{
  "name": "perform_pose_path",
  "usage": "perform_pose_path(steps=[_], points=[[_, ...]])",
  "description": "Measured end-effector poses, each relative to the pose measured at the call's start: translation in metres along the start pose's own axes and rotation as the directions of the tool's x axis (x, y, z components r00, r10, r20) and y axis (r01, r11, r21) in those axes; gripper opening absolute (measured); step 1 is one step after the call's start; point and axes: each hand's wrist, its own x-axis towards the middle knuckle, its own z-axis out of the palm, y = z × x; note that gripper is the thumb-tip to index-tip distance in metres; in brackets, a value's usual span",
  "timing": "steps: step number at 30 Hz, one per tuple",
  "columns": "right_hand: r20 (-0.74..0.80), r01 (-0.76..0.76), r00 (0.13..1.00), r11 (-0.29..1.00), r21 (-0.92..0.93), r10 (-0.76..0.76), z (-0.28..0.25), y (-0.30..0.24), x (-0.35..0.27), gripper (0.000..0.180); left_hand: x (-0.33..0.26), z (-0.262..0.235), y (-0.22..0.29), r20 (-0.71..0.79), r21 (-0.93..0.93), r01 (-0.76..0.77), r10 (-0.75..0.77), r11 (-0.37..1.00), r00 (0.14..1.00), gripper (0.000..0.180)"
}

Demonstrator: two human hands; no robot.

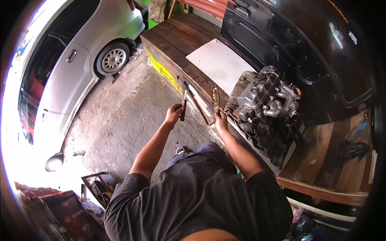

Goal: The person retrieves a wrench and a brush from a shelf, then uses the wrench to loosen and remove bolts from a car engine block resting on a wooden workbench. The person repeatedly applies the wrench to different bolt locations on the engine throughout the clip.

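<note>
My left hand (173, 115) is closed on a screwdriver-like tool (183, 111) with a dark handle and a slim, pale metal shaft pointing away from me. In my right hand (220, 121) is a wire brush (216, 99), held upright with its brass-coloured bristles at the top. Both hands are raised in front of the wooden bench, apart from each other. To the right of the brush, a grey metal engine (261, 96) sits on the bench with dark, dirty cloth-like material beside it. Neither tool visibly touches the engine.
A wooden bench (167, 34) runs along the right, with a white board (219, 60) on top. Behind the engine leans a large black vehicle panel (277, 44). A pale van (68, 80) stands at the left on the concrete floor (116, 108). A frame-shaped box (98, 188) lies at lower left.
</note>
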Motion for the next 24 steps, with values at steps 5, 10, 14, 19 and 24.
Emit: perform_pose_path(steps=[5,10,14,19,24], points=[[-0.032,-0.127,0.991,0.992,-0.022,0.127,0.01,0.002,0.031,0.015,0.054,0.009,-0.008,0.022,0.034,0.069,-0.07,0.997,0.997,0.031],[-0.164,-0.221,0.959,0.971,0.09,0.233,0.038,-0.012,0.058,0.009,0.102,0.025,-0.004,0.027,0.054,0.144,-0.146,0.988,0.989,0.03],[-0.297,-0.084,0.951,0.996,0.027,0.088,0.058,0.035,0.09,0.018,0.126,0.036,0.012,-0.043,0.224,0.174,-0.169,0.959,0.985,0.028],[-0.376,-0.12,0.926,0.974,-0.195,0.038,0.075,0.052,0.124,0.018,0.172,0.035,-0.006,-0.019,0.316,0.112,-0.112,0.942,0.994,0.027],[-0.428,-0.158,0.901,0.972,-0.173,0.07,0.074,0.052,0.152,0.018,0.211,0.044,0.013,0.041,0.463,0.08,-0.112,0.883,0.993,0.03]])
